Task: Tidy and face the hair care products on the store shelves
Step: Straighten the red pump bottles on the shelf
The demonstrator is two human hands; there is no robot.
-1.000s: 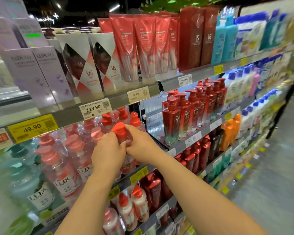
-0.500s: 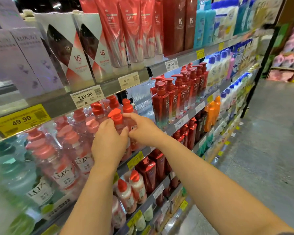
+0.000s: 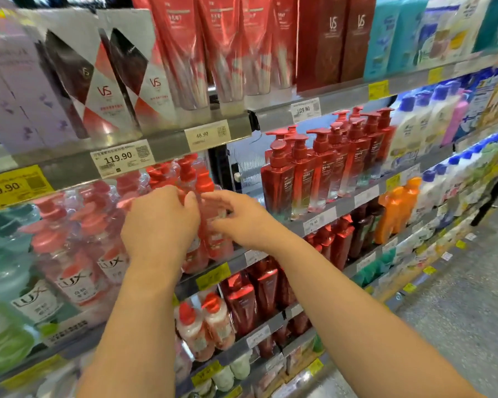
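Both hands are up at the second shelf, at the right end of the row of clear red-capped Lux pump bottles. The left hand (image 3: 160,222) lies with its back to the camera against the front of a red-capped pump bottle (image 3: 194,225), fingers bent over the bottle's shoulder and thumb reaching right; the palm hides most of the bottle, so only the red pump head above the knuckles and the lower body below the wrist show. Whether the fingers truly clasp it cannot be told through the blur. The right hand (image 3: 236,218) is just right of the left, thumb and forefinger drawn toward each other at the neighbouring bottle (image 3: 219,237) at the row's end, which stands upright at the shelf's front edge; the fingertips are smeared by motion and a firm pinch cannot be confirmed. The two hands nearly touch at the thumbs. To the left, more Lux bottles (image 3: 78,271) crowd the same shelf, their labels facing outward. To the right, on the next bay, stands a row of dark red pump bottles (image 3: 302,179). Above, a price tag reading 119.90 (image 3: 121,160) hangs on the shelf rail (image 3: 170,145) under the VS boxes (image 3: 104,87).
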